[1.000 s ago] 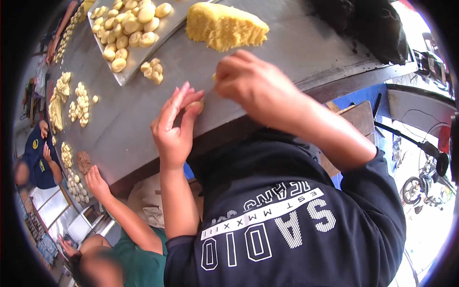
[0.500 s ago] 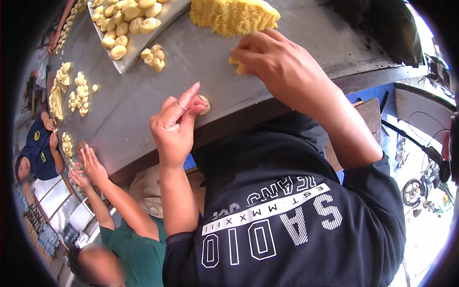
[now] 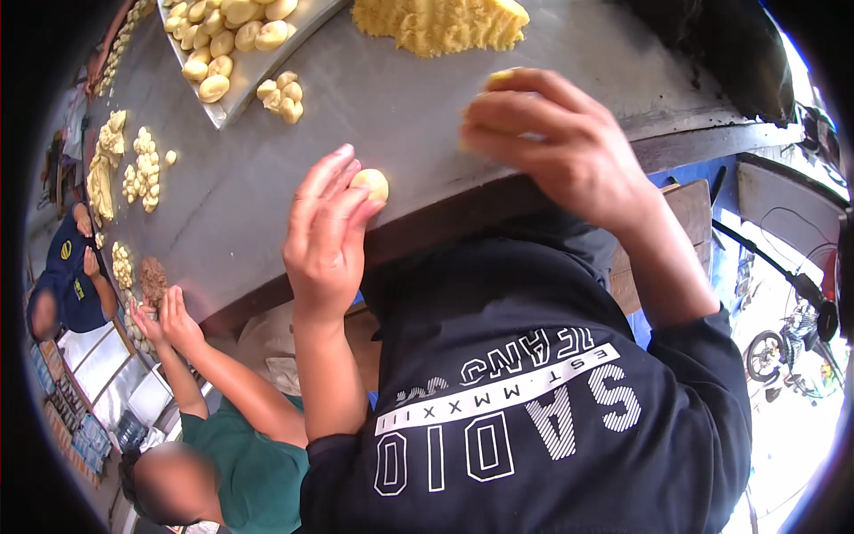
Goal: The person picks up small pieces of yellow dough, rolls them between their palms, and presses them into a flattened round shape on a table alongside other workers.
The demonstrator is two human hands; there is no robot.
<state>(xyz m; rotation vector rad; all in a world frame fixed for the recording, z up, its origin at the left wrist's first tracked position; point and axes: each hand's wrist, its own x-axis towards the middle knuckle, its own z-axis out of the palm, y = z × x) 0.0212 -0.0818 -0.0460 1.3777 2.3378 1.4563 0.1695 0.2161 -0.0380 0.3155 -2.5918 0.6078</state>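
A small round pale-yellow dough ball [image 3: 372, 185] is at the fingertips of my left hand [image 3: 323, 231], near the table's front edge. The fingers curve around its left and near side and hold it. My right hand [image 3: 565, 138] hovers over the table to the right, palm side turned left and blurred by motion. Yellow bits show at its fingertips; whether it holds a piece is unclear. Beyond it lies a large crumbly yellow mass [image 3: 440, 25] at the table's far side.
A metal tray [image 3: 233, 107] of dough balls stands at far left, with a small dough cluster [image 3: 283, 96] beside it. More dough pieces [image 3: 144, 173] lie leftward. A person in green [image 3: 258, 454] and one in dark blue [image 3: 76, 276] work there. A black plastic bag [image 3: 738, 53] sits at far right.
My right hand has lifted away from the yellow mass and come slightly rightward. My left fingers have opened out from a tighter curl, showing more of the dough ball.
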